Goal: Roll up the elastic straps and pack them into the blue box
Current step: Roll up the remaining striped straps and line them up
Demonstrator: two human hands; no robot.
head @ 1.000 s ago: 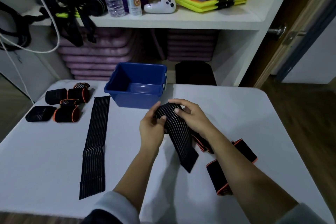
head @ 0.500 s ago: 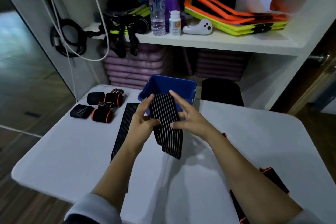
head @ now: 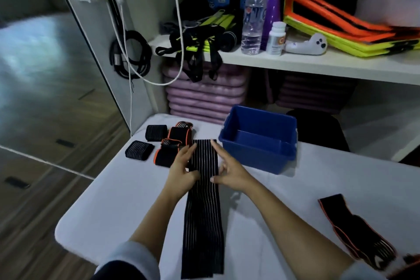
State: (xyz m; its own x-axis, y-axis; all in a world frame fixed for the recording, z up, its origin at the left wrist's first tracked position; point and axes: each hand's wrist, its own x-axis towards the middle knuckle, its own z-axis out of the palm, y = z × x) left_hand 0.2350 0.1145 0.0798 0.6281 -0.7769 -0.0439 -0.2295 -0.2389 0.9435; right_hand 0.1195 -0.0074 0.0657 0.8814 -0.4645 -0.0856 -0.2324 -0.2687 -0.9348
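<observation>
White table [head: 118,200] fronts cluttered shelves [head: 295,62]; blue box [head: 259,141] at twelve o'clock. Left hand [head: 181,169] and right hand [head: 229,171], fingers spread, flank a flat striped strap [head: 203,223].

A black striped strap [head: 203,207] is pressed flat on the white table [head: 284,211] between the left hand [head: 181,169] and right hand [head: 229,171], just beside the blue box [head: 259,141].

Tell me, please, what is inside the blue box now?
The blue box shows only its bare blue floor and far walls; no rolled strap lies there. The near wall hides the front strip of the floor, so that part cannot be checked.
</observation>
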